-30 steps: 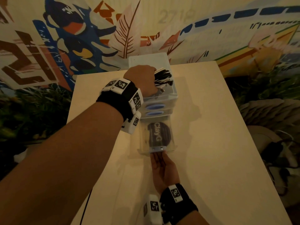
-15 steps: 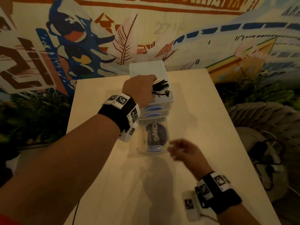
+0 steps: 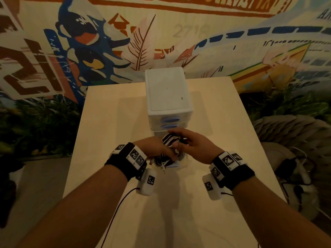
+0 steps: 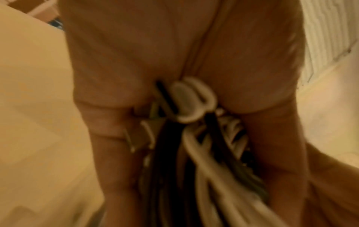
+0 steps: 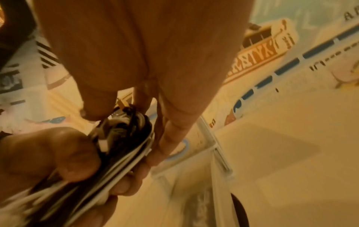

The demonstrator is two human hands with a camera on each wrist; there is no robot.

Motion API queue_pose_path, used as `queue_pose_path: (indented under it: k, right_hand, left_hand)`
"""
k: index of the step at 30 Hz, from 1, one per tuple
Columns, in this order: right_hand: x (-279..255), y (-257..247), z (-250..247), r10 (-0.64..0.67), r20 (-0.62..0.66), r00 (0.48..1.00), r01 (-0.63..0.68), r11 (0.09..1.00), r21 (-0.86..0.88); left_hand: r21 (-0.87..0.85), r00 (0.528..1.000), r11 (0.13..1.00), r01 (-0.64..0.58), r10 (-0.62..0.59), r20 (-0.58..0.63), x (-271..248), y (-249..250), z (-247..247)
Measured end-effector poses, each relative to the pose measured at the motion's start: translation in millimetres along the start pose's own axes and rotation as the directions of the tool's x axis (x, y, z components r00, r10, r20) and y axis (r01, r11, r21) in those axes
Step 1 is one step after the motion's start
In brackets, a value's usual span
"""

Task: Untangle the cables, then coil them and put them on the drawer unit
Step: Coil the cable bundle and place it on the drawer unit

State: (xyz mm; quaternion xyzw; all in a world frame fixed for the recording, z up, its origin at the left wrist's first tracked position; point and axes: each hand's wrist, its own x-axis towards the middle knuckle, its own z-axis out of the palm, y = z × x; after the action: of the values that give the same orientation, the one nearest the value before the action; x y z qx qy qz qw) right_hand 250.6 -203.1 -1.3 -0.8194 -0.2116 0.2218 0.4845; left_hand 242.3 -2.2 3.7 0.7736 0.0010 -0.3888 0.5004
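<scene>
A coiled bundle of black and white cables (image 3: pixel 169 149) hangs between both hands, just in front of the white drawer unit (image 3: pixel 167 90) and over its pulled-out bottom drawer (image 3: pixel 179 164). My left hand (image 3: pixel 157 151) grips the near side of the coil; the strands (image 4: pixel 204 138) run through its curled fingers. My right hand (image 3: pixel 188 142) pinches the far end of the cable bundle (image 5: pixel 124 138), thumb on top and fingers behind. A loose white plug end (image 3: pixel 163 169) dangles below the coil. The top of the drawer unit is bare.
The drawer unit stands at the back middle of a pale table (image 3: pixel 111 140), with two blue-handled drawers (image 3: pixel 170 120) closed above the open one. A painted wall rises behind. A thin dark wire (image 3: pixel 116 210) runs from my left wristband. Woven seating (image 3: pixel 295 133) lies right of the table.
My left hand has carried the cable coil off the top of the drawer unit and down toward me. My right hand left the open drawer's front and has taken hold of the coil's other side.
</scene>
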Motion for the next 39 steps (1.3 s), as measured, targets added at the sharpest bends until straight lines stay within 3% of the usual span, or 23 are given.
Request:
queue_pose_path:
  k: [3, 5, 8, 11, 15, 20, 22, 28, 30, 33, 34, 36, 39]
  right_hand:
    - [17.0, 9.8, 3.7, 0.056, -0.029, 0.998, -0.056, 0.998, -0.013]
    - [28.6, 14.8, 5.0, 0.118, -0.056, 0.991, -0.119, 0.993, -0.016]
    - [40.4, 24.8, 7.2, 0.225, -0.089, 0.97, -0.232, 0.969, -0.083]
    - [46.7, 30.2, 11.7, 0.273, -0.113, 0.955, -0.289, 0.944, -0.159]
    - [54.7, 26.0, 14.8, 0.246, -0.183, 0.952, -0.293, 0.903, -0.313]
    - [54.5, 24.6, 21.0, 0.212, -0.214, 0.954, -0.288, 0.847, -0.446]
    - [53.1, 22.5, 25.0, 0.196, -0.218, 0.956, -0.278, 0.844, -0.459]
    - [31.5, 13.9, 23.4, 0.116, -0.272, 0.955, -0.228, 0.874, -0.43]
    - [20.5, 13.8, 28.1, 0.095, -0.21, 0.973, -0.181, 0.879, -0.441]
    - [14.4, 19.4, 42.0, 0.131, -0.033, 0.991, -0.13, 0.862, -0.49]
    - [15.7, 24.3, 47.3, 0.13, 0.021, 0.991, -0.098, 0.835, -0.542]
    - [22.1, 44.8, 60.2, 0.107, 0.112, 0.988, -0.009, 0.762, -0.647]
    - [25.5, 49.2, 62.5, 0.154, 0.14, 0.978, -0.012, 0.712, -0.702]
  left_hand:
    - [-0.084, 1.0, 0.996, -0.004, 0.004, 0.005, 8.8, -7.4, -3.0]
    - [-0.1, 0.997, 0.995, -0.016, 0.008, -0.082, 19.4, -14.0, -3.7]
    - [0.058, 0.966, 0.998, 0.002, 0.013, -0.259, 26.7, -16.4, -1.6]
    - [0.228, 0.943, 0.972, -0.05, 0.121, -0.31, 22.3, -13.1, 8.3]
    - [0.419, 0.911, 0.904, -0.084, 0.24, -0.336, 28.8, -24.2, 14.9]
    - [0.667, 0.909, 0.742, 0.069, 0.229, -0.349, 36.8, -38.9, 19.5]
    - [0.719, 0.884, 0.683, 0.126, 0.252, -0.394, 36.6, -40.0, 17.9]
    - [0.758, 0.883, 0.62, 0.201, 0.222, -0.415, 31.6, -42.3, 14.7]
    - [0.78, 0.852, 0.574, 0.25, 0.252, -0.459, 28.5, -38.5, 18.7]
    - [0.726, 0.769, 0.661, 0.19, 0.359, -0.528, 25.9, -32.9, 24.7]
    - [0.732, 0.763, 0.666, 0.143, 0.397, -0.51, 27.5, -33.9, 25.4]
    - [0.781, 0.836, 0.617, 0.101, 0.372, -0.402, 31.3, -39.0, 26.5]
    - [0.847, 0.946, 0.511, 0.146, 0.178, -0.27, 33.3, -45.0, 27.5]
